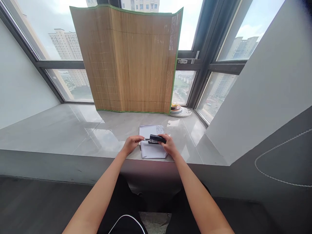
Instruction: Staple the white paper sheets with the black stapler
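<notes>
Both hands meet just below the centre of the frame, over a small stack of white paper. Her right hand (169, 145) is curled around the back end of a black stapler (157, 139), fingers wrapped over its top, holding it just above the sheets. Her left hand (132, 143) is pinched narrow at the stapler's front, fingertips closed on a thin metal part that sticks out toward the left; it is too small to tell whether that is the staple tray or a strip of staples.

Beneath them, the paper stack (152, 150) lies flat near the front edge of the grey stone worktop (73, 130), with some printed text at its upper right corner.

I judge the stapler to be stiff and compact, with some weight for its size, hard plastic over metal and not slippery; the body behind the hinge, where the right hand has it, looks the firm place to grip. The thin metal part seems to want only a light pinch. The sheets are light and limp, likely to slide on that glossy stone unless pressed down.

Behind, in the upper middle of the frame, a bamboo screen (129, 58) stands against the window, and a pile of plates (179, 110) sits at its lower right.
</notes>
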